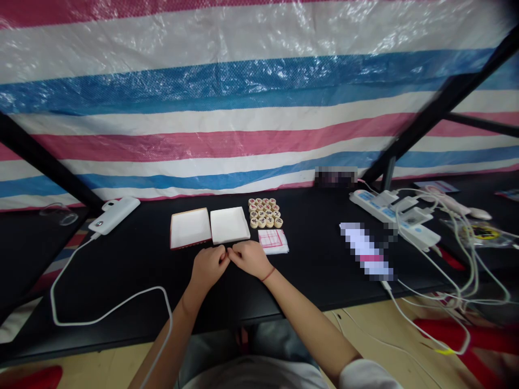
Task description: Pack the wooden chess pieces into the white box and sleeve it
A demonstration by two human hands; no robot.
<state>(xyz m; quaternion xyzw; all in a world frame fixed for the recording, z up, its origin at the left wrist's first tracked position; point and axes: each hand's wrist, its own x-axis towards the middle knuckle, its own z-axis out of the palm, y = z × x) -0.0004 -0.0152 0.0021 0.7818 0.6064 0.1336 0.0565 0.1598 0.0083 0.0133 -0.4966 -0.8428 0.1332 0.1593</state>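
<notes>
My left hand (210, 265) and my right hand (251, 258) rest on the black table, both closed into loose fists, thumbs and forefingers almost meeting. Nothing shows in either of them. Just beyond lie two shallow open box halves: one with a red-brown outside and white inside (190, 229), the other an all-white tray (230, 226). Both look bare inside. To their right, round Chinese chess pieces (265, 214) stand in short stacks set in a tight block. A folded white sheet with red grid lines (273, 241) lies below them, close to my right hand.
A white power bank (115, 215) with a white cable lies at the left, near a clear cup (60, 214). At the right are a blurred phone-like object (367, 251), a power strip (393, 219) with plugs and tangled cables. A striped tarp (227, 108) hangs behind.
</notes>
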